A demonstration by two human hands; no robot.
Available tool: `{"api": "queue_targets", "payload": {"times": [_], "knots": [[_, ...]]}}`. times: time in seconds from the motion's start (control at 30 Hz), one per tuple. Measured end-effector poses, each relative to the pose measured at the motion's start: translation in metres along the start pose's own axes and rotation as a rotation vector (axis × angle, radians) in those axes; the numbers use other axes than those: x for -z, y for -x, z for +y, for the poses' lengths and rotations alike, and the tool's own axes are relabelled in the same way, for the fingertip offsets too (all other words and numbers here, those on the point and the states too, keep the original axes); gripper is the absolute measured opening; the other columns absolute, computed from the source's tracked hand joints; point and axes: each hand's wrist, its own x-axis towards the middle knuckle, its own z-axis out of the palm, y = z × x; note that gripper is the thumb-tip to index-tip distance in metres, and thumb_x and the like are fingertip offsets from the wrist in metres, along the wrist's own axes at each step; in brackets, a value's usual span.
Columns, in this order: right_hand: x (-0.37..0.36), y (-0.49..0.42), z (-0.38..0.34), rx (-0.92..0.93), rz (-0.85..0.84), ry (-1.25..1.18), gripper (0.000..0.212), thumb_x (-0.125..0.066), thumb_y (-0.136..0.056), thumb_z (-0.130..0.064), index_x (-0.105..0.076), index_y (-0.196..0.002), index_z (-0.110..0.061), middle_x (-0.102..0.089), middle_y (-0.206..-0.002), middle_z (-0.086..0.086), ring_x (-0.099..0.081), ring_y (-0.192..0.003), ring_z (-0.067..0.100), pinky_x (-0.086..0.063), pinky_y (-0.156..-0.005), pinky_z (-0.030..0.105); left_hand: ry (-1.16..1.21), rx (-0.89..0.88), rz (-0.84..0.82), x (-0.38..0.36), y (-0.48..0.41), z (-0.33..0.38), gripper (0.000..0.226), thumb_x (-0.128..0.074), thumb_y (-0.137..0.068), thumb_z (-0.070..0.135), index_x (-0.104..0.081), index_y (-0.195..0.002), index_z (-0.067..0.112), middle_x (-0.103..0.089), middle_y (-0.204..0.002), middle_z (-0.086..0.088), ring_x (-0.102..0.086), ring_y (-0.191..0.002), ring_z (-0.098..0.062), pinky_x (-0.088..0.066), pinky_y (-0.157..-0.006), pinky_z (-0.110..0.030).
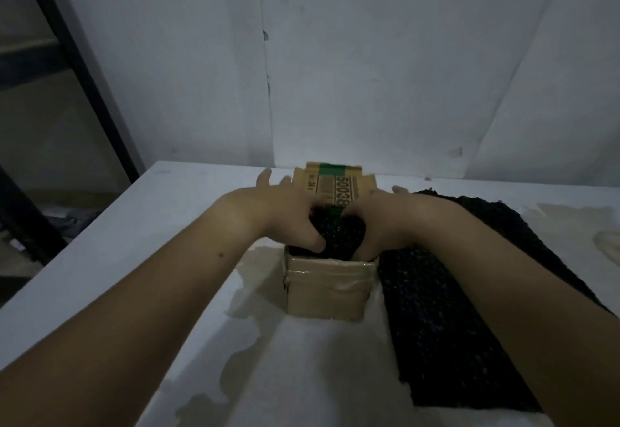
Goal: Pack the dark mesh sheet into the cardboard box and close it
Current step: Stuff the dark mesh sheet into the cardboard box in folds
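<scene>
A small cardboard box (327,289) stands open on a white table (100,259), just below the middle of the view. Its far flap (335,185) stands up at 12 o'clock from the opening and carries dark print seen upside down; the large characters look like "BC005", but the blur leaves that uncertain, and the smaller lines beside them cannot be read. A green band (332,169) crosses the flap near its top edge. Clear tape (330,272) wraps the near wall of the box below the rim.

The dark mesh sheet (339,233) is bunched inside the box, filling the opening between the two hands. More dark mesh (446,326) lies flat on the table at 3 o'clock of the box, touching its right wall, with its long axis running from 5 o'clock up toward 1 o'clock; whether it joins the wad in the box is hidden under the right forearm.

The left hand (288,215) presses down on the mesh at the left side of the opening, thumb dug in at the near rim and fingers spread toward the flap. The right hand (375,222) does the same on the right side, its fingertips hidden behind the mesh and the flap. Both hands are blurred.

Pale stains (258,279) mark the table left of the box.
</scene>
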Motion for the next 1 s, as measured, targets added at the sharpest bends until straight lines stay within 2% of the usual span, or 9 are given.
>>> {"api": "queue_targets", "payload": {"times": [0.13,0.3,0.4,0.47,0.57,0.63,0.73,0.9,1.0], "knots": [[0.006,0.0,0.004,0.013,0.078,-0.045,0.081,-0.078,-0.061,-0.061,-0.051,-0.132,-0.034,-0.062,-0.12,-0.011,-0.051,-0.12,0.018,-0.019,-0.108,0.049,-0.026,-0.013,-0.026,0.004,0.001,-0.006,0.077,-0.063,-0.057,0.054,-0.052,-0.132,0.044,-0.058,-0.12,0.009,-0.037,-0.131,-0.019,0.004,-0.115,-0.056],[-0.014,-0.009,-0.006,-0.022,-0.023,0.005,0.083,-0.073,-0.073,-0.055,-0.039,-0.145,-0.029,-0.048,-0.141,0.0,-0.035,-0.135,0.025,-0.012,-0.115,0.049,0.043,0.021,-0.087,-0.003,-0.002,0.0,0.054,-0.061,-0.058,0.049,-0.064,-0.111,0.04,-0.065,-0.097,0.011,-0.056,-0.107,-0.019,-0.009,-0.114,-0.053],[-0.014,-0.006,-0.007,-0.034,-0.039,0.016,0.088,-0.072,-0.075,-0.056,-0.032,-0.148,-0.029,-0.042,-0.145,0.007,-0.023,-0.141,0.027,-0.003,-0.117,0.051,0.036,0.027,-0.09,-0.003,0.001,0.0,0.055,-0.059,-0.058,0.048,-0.063,-0.112,0.04,-0.064,-0.102,0.007,-0.049,-0.122,-0.024,-0.002,-0.116,-0.055],[-0.008,0.003,-0.003,-0.001,0.005,-0.028,0.086,-0.073,-0.073,-0.057,-0.036,-0.146,-0.031,-0.044,-0.14,0.002,-0.023,-0.14,0.023,0.001,-0.118,0.053,0.065,0.021,-0.046,-0.003,0.005,0.0,0.058,-0.057,-0.063,0.054,-0.061,-0.12,0.043,-0.062,-0.124,0.001,-0.03,-0.143,-0.028,0.008,-0.116,-0.055],[0.003,0.028,0.015,0.076,0.189,-0.268,0.086,-0.074,-0.065,-0.063,-0.042,-0.141,-0.038,-0.051,-0.119,-0.018,-0.038,-0.13,0.009,-0.011,-0.119,0.05,0.145,0.015,0.186,-0.004,0.021,0.001,0.052,-0.056,-0.083,0.06,-0.052,-0.133,0.046,-0.049,-0.148,0.001,-0.019,-0.151,-0.024,0.006,-0.119,-0.052],[0.002,0.048,0.034,0.126,0.307,-0.464,0.079,-0.069,-0.064,-0.067,-0.045,-0.135,-0.044,-0.055,-0.121,-0.025,-0.043,-0.129,0.004,-0.028,-0.115,0.043,0.178,-0.066,0.454,-0.008,0.035,0.009,0.042,-0.058,-0.088,0.052,-0.059,-0.127,0.037,-0.059,-0.134,0.002,-0.044,-0.134,-0.022,-0.018,-0.116,-0.044],[-0.025,0.08,0.06,0.106,0.438,-0.486,0.061,-0.065,-0.073,-0.064,-0.046,-0.129,-0.051,-0.045,-0.129,-0.032,-0.026,-0.141,0.0,-0.025,-0.116,0.037,0.327,-0.376,0.724,-0.023,0.055,0.042,0.027,-0.061,-0.085,0.03,-0.068,-0.111,0.023,-0.069,-0.108,0.006,-0.063,-0.1,-0.015,-0.048,-0.089,-0.032],[-0.106,0.116,0.091,-0.02,0.459,-0.506,0.068,-0.075,-0.077,-0.046,-0.049,-0.138,-0.033,-0.04,-0.151,-0.009,-0.014,-0.141,0.0,-0.016,-0.115,0.023,0.495,-0.645,0.588,-0.082,0.058,0.127,0.028,-0.059,-0.086,0.007,-0.065,-0.111,0.015,-0.065,-0.113,0.003,-0.06,-0.105,-0.011,-0.049,-0.091,-0.029],[-0.141,0.127,0.106,-0.07,0.391,-0.441,0.077,-0.077,-0.075,-0.047,-0.044,-0.142,-0.03,-0.034,-0.154,-0.007,-0.012,-0.138,-0.003,-0.006,-0.111,0.011,0.52,-0.493,0.46,-0.117,0.04,0.154,0.041,-0.055,-0.088,0.001,-0.058,-0.127,0.013,-0.053,-0.132,0.0,-0.053,-0.118,-0.017,-0.046,-0.099,-0.034]]}}
